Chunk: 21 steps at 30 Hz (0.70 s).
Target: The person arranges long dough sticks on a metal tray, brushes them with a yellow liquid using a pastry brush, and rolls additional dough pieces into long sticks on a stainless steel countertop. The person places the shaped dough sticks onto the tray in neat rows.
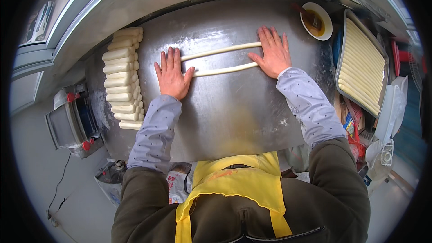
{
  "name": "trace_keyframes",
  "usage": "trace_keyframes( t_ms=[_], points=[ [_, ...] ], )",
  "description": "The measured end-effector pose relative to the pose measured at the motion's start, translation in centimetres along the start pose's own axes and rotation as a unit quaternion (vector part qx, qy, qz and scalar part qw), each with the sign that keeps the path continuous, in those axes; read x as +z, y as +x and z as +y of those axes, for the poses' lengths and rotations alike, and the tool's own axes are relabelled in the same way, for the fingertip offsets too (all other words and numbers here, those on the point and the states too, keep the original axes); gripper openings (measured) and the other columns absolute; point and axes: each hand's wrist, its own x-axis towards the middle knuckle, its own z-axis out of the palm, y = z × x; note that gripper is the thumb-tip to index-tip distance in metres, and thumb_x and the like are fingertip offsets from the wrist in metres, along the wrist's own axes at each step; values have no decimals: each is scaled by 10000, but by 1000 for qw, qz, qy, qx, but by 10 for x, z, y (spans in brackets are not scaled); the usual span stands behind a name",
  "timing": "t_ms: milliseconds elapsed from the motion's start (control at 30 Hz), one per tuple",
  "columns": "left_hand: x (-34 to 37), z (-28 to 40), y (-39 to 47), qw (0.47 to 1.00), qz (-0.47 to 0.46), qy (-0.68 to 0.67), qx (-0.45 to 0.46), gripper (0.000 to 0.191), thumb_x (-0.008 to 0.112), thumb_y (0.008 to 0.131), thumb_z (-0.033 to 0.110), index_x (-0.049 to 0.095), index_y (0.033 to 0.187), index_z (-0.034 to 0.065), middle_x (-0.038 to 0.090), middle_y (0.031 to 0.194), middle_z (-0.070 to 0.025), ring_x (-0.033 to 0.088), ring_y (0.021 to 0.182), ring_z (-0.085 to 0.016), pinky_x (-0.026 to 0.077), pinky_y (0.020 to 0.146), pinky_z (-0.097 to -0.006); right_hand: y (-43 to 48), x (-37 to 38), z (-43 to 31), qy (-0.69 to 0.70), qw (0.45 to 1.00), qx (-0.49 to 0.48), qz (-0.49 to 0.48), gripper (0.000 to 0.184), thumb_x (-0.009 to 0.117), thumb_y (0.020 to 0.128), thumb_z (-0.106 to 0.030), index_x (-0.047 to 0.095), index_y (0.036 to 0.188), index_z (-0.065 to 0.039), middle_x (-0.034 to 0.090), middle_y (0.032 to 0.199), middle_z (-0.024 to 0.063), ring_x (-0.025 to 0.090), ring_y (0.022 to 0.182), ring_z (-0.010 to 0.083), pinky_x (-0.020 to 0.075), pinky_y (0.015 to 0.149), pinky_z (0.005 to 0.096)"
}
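Two thin dough ropes, a far one (pixel 221 51) and a near one (pixel 224 70), run side by side across the metal worktop (pixel 216 114). My left hand (pixel 173 74) lies flat over their left ends, fingers spread and thumb out. Over the right ends rests my right hand (pixel 274 52), also flat with the fingers apart. Both palms hide the rope ends beneath them. Left of my left hand, short thick dough pieces (pixel 118 81) lie stacked in a long row.
A white bowl (pixel 327 30) of yellowish liquid with a brush in it stands at the back right. Beside it a metal tray (pixel 341 84) holds rows of dough ropes (pixel 362 64), partly beyond the worktop's right edge. Plastic bags (pixel 357 145) and containers crowd below the tray.
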Motion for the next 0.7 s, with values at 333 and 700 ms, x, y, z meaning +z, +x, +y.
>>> trace_keyframes(
  t_ms=[333,700],
  points=[
    [-7,-18,-60,992,-111,18,-50,850,558,1061,516,239,1741,118,214,1811,-133,114,1680,-389,54,1317,-654,-80,-5,4,-3,995,45,-84,945,584,1025,-648,285,1710,-71,279,1781,123,173,1654,402,86,1321,645],
    [-13,-20,-76,984,-135,41,-109,866,565,1055,555,264,1729,103,225,1808,-115,106,1666,-442,52,1296,-706,-91,-19,5,-6,992,67,-111,943,587,1030,-632,269,1714,-67,245,1792,128,160,1651,428,93,1318,640]
  ],
)
